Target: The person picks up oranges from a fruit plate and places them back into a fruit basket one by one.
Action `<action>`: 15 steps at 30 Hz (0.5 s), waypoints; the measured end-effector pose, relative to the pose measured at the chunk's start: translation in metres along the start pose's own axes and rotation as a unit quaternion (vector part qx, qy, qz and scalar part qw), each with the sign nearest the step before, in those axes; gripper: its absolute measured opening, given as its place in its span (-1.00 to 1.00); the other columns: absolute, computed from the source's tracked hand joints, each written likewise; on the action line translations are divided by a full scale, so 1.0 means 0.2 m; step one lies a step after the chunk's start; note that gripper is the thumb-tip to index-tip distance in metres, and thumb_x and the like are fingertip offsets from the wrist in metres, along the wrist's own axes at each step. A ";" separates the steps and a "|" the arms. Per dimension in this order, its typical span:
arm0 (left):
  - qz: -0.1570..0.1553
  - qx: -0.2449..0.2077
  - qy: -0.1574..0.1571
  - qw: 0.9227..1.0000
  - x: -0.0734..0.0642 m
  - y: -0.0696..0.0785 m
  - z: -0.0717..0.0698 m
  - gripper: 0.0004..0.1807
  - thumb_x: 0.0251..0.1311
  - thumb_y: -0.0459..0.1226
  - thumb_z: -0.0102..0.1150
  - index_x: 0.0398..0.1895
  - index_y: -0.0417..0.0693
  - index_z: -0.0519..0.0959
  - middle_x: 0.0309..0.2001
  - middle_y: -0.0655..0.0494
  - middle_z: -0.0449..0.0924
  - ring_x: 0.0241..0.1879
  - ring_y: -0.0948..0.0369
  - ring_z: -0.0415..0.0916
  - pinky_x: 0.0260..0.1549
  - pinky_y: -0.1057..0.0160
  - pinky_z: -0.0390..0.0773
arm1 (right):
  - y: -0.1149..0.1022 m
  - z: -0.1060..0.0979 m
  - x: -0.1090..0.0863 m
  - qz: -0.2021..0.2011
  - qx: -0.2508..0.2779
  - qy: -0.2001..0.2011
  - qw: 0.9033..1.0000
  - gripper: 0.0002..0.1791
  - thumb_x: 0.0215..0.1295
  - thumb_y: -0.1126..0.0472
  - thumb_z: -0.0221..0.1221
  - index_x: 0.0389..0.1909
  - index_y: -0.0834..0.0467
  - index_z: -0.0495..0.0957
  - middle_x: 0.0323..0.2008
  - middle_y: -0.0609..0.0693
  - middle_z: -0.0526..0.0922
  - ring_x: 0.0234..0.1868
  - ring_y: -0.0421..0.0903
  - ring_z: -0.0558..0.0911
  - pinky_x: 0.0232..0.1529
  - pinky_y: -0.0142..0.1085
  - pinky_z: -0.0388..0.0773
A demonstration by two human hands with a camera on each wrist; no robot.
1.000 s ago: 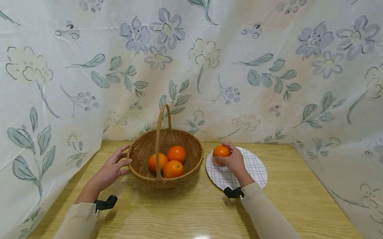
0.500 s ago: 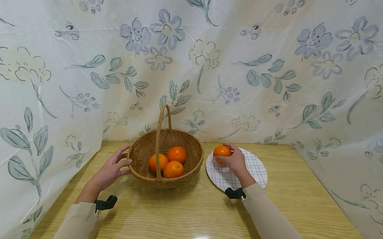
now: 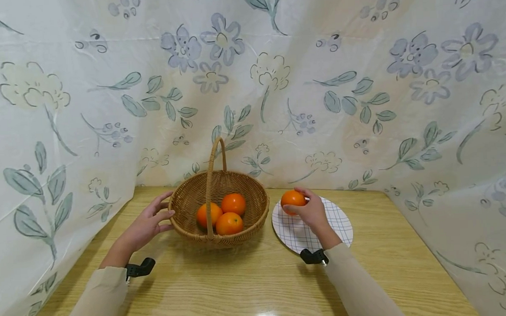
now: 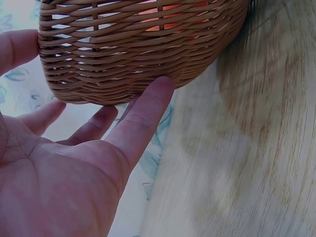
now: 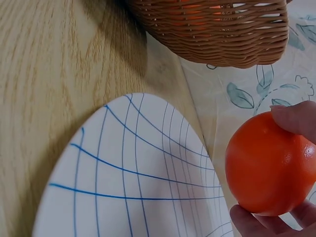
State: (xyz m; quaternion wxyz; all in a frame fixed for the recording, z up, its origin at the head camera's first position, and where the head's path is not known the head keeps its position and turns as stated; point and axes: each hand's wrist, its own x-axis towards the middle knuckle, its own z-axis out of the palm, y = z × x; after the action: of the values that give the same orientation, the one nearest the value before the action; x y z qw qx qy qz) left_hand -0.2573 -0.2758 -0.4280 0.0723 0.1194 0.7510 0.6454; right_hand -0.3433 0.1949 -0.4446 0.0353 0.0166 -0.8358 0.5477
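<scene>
An orange [image 3: 293, 202] is gripped in my right hand [image 3: 314, 213], thumb on one side and fingers on the other. It stands over the far left part of a white plate with blue grid lines [image 3: 296, 234]. In the right wrist view the held orange [image 5: 269, 165] appears apart from the plate [image 5: 148, 182]. My left hand [image 3: 143, 224] touches the left side of a wicker basket [image 3: 255, 202] with spread fingers. Three oranges [image 3: 229, 223] lie inside the basket. The left wrist view shows outstretched fingers [image 4: 140, 118] against the basket's woven wall [image 4: 123, 54].
The basket's tall arched handle [image 3: 210, 188] rises over the oranges. A wooden table [image 3: 224, 286] carries everything. Flowered cloth [image 3: 249, 82] hangs behind and at both sides, close to the basket and plate.
The right hand and its orange have shifted very slightly, the orange now a little higher in the head view. The left hand and the basket have stayed in place.
</scene>
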 end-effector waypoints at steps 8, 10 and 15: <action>0.001 -0.003 -0.003 1.000 0.01 0.00 0.00 -0.22 0.59 -0.21 -0.04 0.68 0.03 -0.19 0.49 -0.45 -0.09 0.43 -0.45 0.10 0.07 0.16 0.69 | -0.04 -0.03 -0.04 -0.016 0.008 -0.016 1.000 -0.24 0.14 0.14 0.50 0.39 0.01 0.46 0.35 0.14 0.44 0.18 0.17 0.53 0.13 -0.06 0.60; 0.001 -0.003 -0.004 1.000 0.01 0.00 0.00 -0.22 0.59 -0.22 -0.04 0.68 0.03 -0.19 0.49 -0.45 -0.09 0.43 -0.44 0.11 0.07 0.16 0.69 | -0.05 -0.04 -0.05 -0.019 0.015 -0.021 0.999 -0.24 0.14 0.15 0.50 0.39 0.00 0.46 0.34 0.12 0.46 0.17 0.15 0.53 0.10 -0.11 0.60; -0.001 -0.003 -0.002 1.000 0.00 0.01 0.00 -0.23 0.59 -0.22 -0.05 0.68 0.03 -0.18 0.50 -0.45 -0.09 0.44 -0.44 0.10 0.07 0.16 0.69 | -0.07 -0.05 -0.06 -0.029 0.013 -0.029 0.999 -0.25 0.15 0.13 0.50 0.38 -0.01 0.47 0.31 0.09 0.49 0.15 0.12 0.53 0.02 -0.21 0.59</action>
State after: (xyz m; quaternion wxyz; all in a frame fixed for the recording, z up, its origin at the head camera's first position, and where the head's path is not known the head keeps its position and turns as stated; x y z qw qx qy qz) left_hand -0.2576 -0.2753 -0.4266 0.0746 0.1200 0.7488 0.6475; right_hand -0.3307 0.1988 -0.4281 0.0269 0.0571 -0.8284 0.5566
